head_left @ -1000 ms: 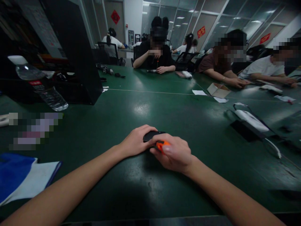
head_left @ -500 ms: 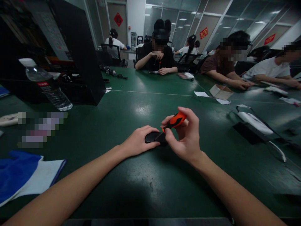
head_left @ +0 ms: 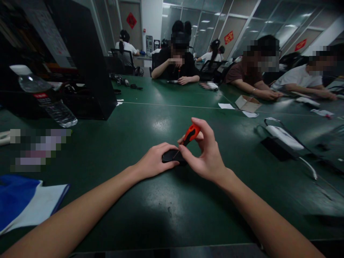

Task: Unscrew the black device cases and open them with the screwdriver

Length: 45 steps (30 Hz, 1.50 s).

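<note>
A small black oblong device [head_left: 170, 155] lies on the green table, its exact kind unclear. My left hand [head_left: 153, 160] grips its left end between thumb and fingers. Above it, my right hand [head_left: 202, 154] is closed around a screwdriver [head_left: 191, 133] with an orange and black handle. The screwdriver leans, handle up and to the right, with its thin shaft slanting down to the device's top face. Whether the tip sits in a screw is too small to tell. My right fingers cover part of the device's right end.
On the left stand a water bottle [head_left: 48, 96] and a black computer case [head_left: 80, 61]; blue-and-white gloves [head_left: 24, 200] lie nearer. To the right are a white power strip [head_left: 285, 137] with cables and a small open box [head_left: 247, 103]. Several people sit around the table.
The screwdriver has become more upright, its handle swinging up, with my right hand turning along with it. The view has shifted slightly, and my left hand keeps its grip on the device.
</note>
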### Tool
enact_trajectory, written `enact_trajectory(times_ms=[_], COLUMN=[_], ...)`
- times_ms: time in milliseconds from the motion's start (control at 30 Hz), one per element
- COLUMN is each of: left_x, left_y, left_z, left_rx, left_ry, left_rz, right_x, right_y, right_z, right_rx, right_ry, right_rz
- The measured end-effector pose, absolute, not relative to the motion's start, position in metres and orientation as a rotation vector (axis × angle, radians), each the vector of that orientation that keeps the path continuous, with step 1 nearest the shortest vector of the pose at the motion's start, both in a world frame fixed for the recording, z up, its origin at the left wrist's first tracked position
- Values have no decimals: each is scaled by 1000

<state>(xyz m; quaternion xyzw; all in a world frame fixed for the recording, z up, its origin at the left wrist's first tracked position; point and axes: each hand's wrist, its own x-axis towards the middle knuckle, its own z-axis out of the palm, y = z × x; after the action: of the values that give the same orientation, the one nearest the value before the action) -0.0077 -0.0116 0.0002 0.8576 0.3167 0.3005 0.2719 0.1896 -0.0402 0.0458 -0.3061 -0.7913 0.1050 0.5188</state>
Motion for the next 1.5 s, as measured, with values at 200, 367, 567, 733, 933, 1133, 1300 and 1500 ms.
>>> enact_trajectory(times_ms=[200, 367, 567, 733, 933, 1133, 1300, 1500], left_x=[-8, -8, -8, -8, -9, -9, -9, -10], left_y=[-11, -11, -12, -10, -9, -10, -10, -9], left_z=[1, 1, 3, 1, 3, 6, 6, 5], left_rx=[2295, 2299, 2293, 2277, 2304, 2330, 2335, 2334], left_ry=[846, 870, 887, 857, 884, 911, 907, 911], left_rz=[794, 784, 773, 783, 755, 743, 739, 728], right_x=[191, 192, 188, 190, 193, 205, 224, 224], right_y=[-37, -34, -37, -35, -25, -3, 15, 18], right_z=[42, 41, 42, 38, 32, 21, 16, 9], right_rx=[-685, -757, -686, -697, -879, -920, -972, -1037], right_ry=[-1897, -1840, -1853, -1848, -1711, -1364, -1082, -1018], right_rz=[219, 213, 410, 219, 215, 428, 293, 354])
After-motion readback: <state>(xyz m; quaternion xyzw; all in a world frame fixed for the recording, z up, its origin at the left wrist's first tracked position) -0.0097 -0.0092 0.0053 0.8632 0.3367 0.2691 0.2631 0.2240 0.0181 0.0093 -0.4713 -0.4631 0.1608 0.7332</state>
